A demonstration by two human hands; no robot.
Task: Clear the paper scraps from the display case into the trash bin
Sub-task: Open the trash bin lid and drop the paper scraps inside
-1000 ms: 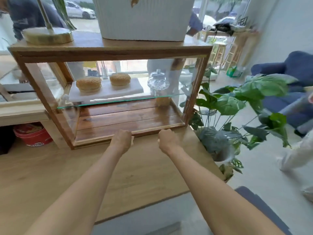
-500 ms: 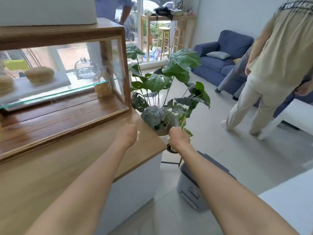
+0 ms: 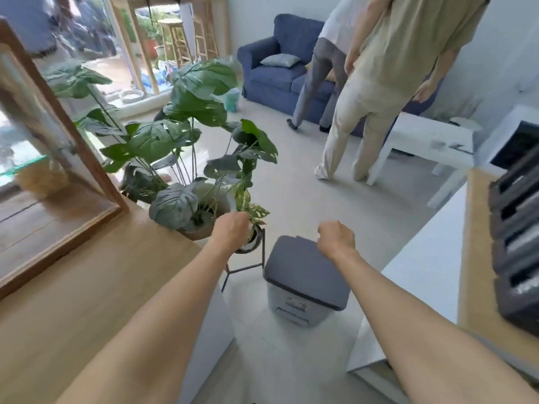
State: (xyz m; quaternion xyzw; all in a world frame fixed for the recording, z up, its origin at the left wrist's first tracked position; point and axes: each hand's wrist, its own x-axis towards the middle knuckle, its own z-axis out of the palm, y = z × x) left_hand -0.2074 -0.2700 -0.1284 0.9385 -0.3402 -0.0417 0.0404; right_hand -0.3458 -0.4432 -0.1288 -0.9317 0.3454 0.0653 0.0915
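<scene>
Fists are held over the lidded grey plastic trash bin.
Left hand and right hand are closed; contents cannot be told; a leafy plant stands beside.

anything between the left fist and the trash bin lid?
Head view: the black plant stand with a small pot sits between the left hand and the closed trash bin; otherwise bare floor.

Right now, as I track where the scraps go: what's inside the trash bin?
The trash bin has its grey lid shut, so its inside is hidden. Only the lid and pale front show, below the fisted right hand.
</scene>
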